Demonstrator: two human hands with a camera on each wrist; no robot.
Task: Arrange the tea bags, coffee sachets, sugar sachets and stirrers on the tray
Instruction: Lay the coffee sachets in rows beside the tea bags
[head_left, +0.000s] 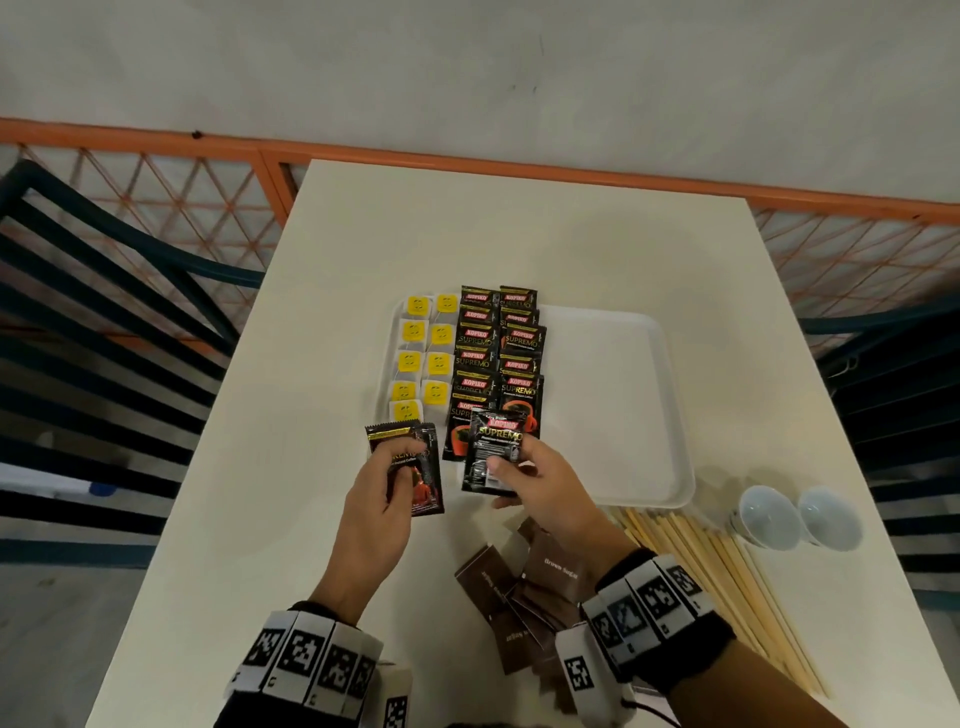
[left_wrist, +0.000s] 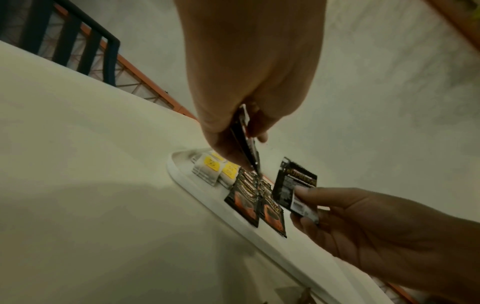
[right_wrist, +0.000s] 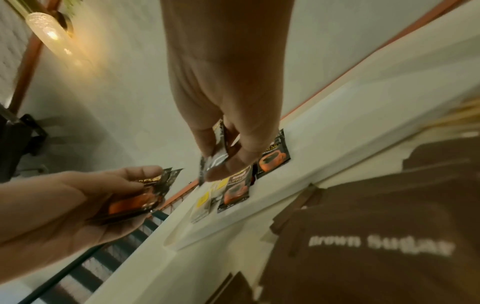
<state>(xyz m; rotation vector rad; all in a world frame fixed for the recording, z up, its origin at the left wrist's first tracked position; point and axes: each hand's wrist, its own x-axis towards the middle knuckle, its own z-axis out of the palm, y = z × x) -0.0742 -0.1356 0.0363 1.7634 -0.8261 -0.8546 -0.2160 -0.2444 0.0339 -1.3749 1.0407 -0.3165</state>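
Two coffee packets are in your grip: your left hand (head_left: 375, 501) clasps one packet (head_left: 415, 470), your right hand (head_left: 540, 486) pinches another (head_left: 493, 452) over the tray (head_left: 623, 405).

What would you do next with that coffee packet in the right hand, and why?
Probably lay the coffee sachet that the right hand pinches onto the tray beside the two coffee columns; the tray's right part is bare, and the left hand holds more.
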